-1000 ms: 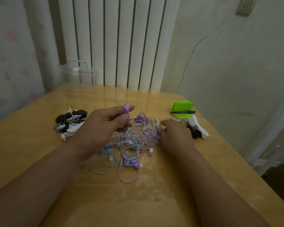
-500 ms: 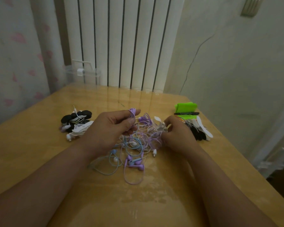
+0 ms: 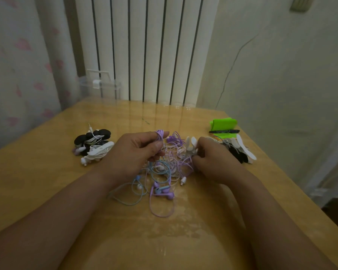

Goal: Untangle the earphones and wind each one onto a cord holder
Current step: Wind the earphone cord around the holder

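Note:
A tangle of purple, blue and white earphones [image 3: 164, 172] lies on the wooden table [image 3: 47, 172] between my hands. My left hand [image 3: 133, 152] grips a coil of purple cord [image 3: 160, 135] looped over its index finger and pinched by the thumb. My right hand [image 3: 213, 158] holds a white cord holder [image 3: 191, 146] upright at the right edge of the tangle. Purple earbuds [image 3: 164, 191] and a loose purple loop trail toward me.
Several wound earphones on black and white holders [image 3: 94, 145] sit at the left. A fan of spare black and white holders [image 3: 240, 151] lies at the right, behind it a green object [image 3: 222, 123] and a black pen [image 3: 223, 131]. A clear plastic box [image 3: 100, 86] stands at the back.
My right hand has lifted the white cord holder out of the right side of the tangle and brought it toward my left hand. My left hand keeps the purple coil.

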